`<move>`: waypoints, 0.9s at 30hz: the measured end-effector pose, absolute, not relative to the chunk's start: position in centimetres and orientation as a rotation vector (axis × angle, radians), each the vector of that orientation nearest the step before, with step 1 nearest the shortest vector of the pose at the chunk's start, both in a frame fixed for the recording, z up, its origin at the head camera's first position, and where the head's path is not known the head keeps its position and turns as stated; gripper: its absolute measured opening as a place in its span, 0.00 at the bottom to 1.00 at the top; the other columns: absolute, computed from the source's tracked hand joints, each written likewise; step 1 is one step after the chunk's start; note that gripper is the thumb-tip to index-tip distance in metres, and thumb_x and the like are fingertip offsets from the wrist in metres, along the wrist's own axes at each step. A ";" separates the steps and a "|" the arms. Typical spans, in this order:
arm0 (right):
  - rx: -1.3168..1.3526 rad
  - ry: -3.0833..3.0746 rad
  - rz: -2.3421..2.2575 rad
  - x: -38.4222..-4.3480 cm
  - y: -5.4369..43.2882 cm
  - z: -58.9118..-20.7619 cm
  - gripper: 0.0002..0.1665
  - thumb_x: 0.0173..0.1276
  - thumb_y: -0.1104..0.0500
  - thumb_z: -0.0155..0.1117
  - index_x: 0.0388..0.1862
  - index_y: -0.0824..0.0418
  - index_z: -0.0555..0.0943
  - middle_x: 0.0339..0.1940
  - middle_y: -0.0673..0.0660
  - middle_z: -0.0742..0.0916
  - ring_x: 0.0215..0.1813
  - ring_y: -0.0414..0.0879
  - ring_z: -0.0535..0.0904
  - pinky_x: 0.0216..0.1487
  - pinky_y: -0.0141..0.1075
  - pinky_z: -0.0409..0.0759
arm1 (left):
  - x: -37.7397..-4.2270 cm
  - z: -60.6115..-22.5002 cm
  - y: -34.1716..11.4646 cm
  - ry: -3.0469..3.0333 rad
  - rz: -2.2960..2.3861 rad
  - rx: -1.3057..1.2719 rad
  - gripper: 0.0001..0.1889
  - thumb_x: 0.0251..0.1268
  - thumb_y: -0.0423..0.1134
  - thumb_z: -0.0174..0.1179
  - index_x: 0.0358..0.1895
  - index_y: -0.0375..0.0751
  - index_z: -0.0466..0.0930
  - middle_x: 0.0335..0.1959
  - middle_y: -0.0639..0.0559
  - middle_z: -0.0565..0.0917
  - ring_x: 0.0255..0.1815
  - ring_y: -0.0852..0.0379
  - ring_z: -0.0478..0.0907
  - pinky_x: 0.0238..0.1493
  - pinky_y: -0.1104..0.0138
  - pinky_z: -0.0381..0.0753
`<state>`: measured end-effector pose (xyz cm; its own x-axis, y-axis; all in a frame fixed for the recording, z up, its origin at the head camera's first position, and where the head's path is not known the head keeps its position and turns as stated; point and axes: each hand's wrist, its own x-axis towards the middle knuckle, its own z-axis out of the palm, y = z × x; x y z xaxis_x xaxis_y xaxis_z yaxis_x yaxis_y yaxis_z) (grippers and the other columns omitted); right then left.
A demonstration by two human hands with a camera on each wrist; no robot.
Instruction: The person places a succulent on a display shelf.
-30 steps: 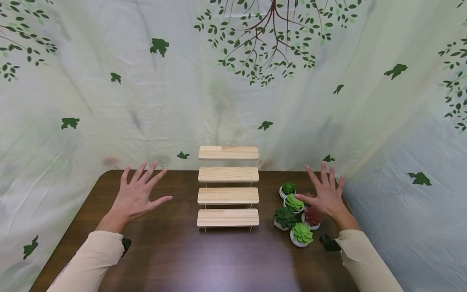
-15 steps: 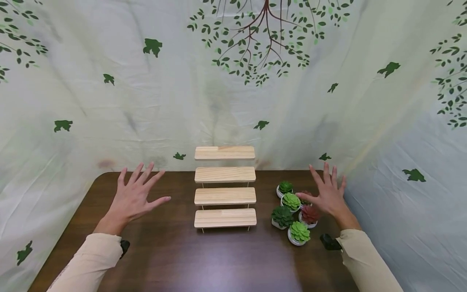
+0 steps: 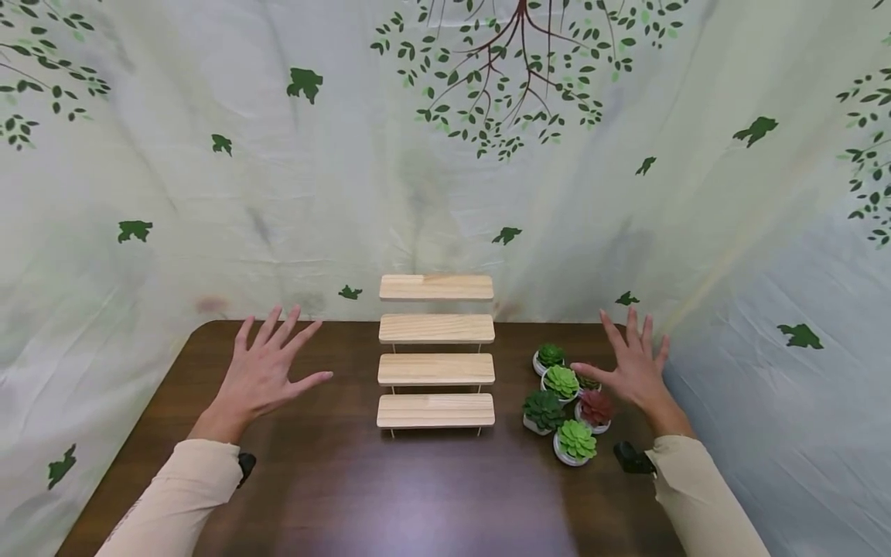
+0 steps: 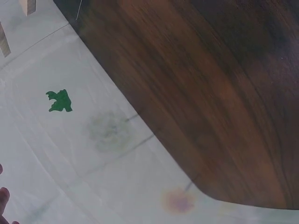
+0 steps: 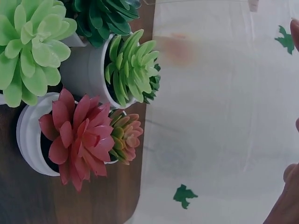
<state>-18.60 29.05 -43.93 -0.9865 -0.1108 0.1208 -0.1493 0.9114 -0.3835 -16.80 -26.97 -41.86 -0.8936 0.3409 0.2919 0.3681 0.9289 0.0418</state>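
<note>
Left hand (image 3: 261, 373) and right hand (image 3: 635, 373) seen spread; plants (image 3: 561, 384) clustered right of rack (image 3: 436, 368), near right hand; pink-tipped plant (image 5: 126, 135), part-hidden by that hand in head view, better shown by right wrist view.

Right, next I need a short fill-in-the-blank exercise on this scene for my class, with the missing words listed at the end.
1. The wooden rack has ____ shelves.
2. In the head view, the potted succulents are to the ____ of the rack.
3. The frontmost succulent is light ____ in colour.
4. The left hand is holding ____.

Missing words: four; right; green; nothing.
</note>
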 end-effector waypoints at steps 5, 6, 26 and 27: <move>0.212 -2.962 0.633 -18.5 29.2 -44.0 0.61 0.58 0.28 0.61 0.79 0.42 0.38 0.76 0.56 0.29 0.73 0.60 0.16 0.63 0.69 0.18 | -16.8 -41.8 -26.8 -2.811 -0.177 -0.500 0.43 0.56 0.69 0.57 0.71 0.50 0.61 0.73 0.36 0.59 0.74 0.37 0.49 0.69 0.38 0.37; 0.213 -2.957 0.634 -18.5 29.3 -44.0 0.61 0.57 0.28 0.62 0.79 0.43 0.39 0.76 0.56 0.29 0.73 0.60 0.17 0.63 0.69 0.18 | -16.8 -41.8 -26.8 -2.807 -0.184 -0.500 0.43 0.56 0.69 0.57 0.71 0.50 0.62 0.73 0.36 0.59 0.74 0.36 0.49 0.69 0.38 0.38; 0.216 -2.851 0.813 -18.3 31.0 -44.8 0.64 0.56 0.35 0.68 0.79 0.46 0.39 0.78 0.62 0.36 0.76 0.65 0.26 0.65 0.72 0.28 | -16.6 -43.4 -24.9 -2.737 -0.997 -0.428 0.38 0.64 0.50 0.60 0.75 0.45 0.56 0.72 0.36 0.60 0.70 0.32 0.56 0.62 0.34 0.54; 0.221 -2.837 0.840 -18.2 31.2 -45.0 0.63 0.56 0.36 0.68 0.79 0.46 0.40 0.78 0.63 0.37 0.76 0.65 0.27 0.64 0.72 0.29 | -16.6 -43.6 -24.7 -2.745 -1.072 -0.402 0.38 0.66 0.50 0.59 0.75 0.46 0.54 0.73 0.37 0.59 0.71 0.32 0.54 0.63 0.34 0.54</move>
<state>-18.22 31.17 -44.98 -0.9737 -0.0922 0.2084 -0.1908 0.8297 -0.5245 -16.58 -24.74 -43.62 -0.9497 0.1879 0.2506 0.3080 0.7055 0.6383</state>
